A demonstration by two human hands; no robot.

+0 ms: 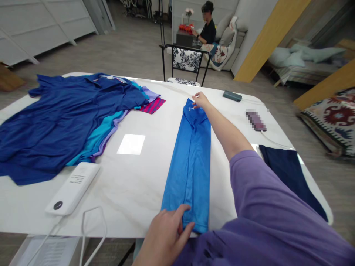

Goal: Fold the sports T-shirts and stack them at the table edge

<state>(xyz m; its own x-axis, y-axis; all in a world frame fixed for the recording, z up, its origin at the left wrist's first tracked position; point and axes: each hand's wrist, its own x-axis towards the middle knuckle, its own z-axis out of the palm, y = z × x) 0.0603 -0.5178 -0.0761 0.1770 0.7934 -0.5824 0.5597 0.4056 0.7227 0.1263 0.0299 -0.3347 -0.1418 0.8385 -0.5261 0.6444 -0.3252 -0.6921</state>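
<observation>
A bright blue shirt (185, 162) lies folded into a long narrow strip, with its collar at the far end and its hem close to my body. My left hand (169, 232) is at the near end, its thumb and forefinger bent round the hem's left corner. At the far end, my right hand (200, 100) reaches out with curled fingers on the collar; the cloth under them is partly hidden. To the left, a spread pile of shirts has a dark blue shirt (66, 111) on top, with teal, lilac and a striped red-purple piece (154, 106) showing beneath.
On the white table (133, 199) lie a white power bank (73, 188) with a cable, a dark green case-like object (232, 96), a blurred phone (256, 121) and folded navy cloth (291, 173). A chair (186, 61) stands beyond; a person (208, 31) sits farther back.
</observation>
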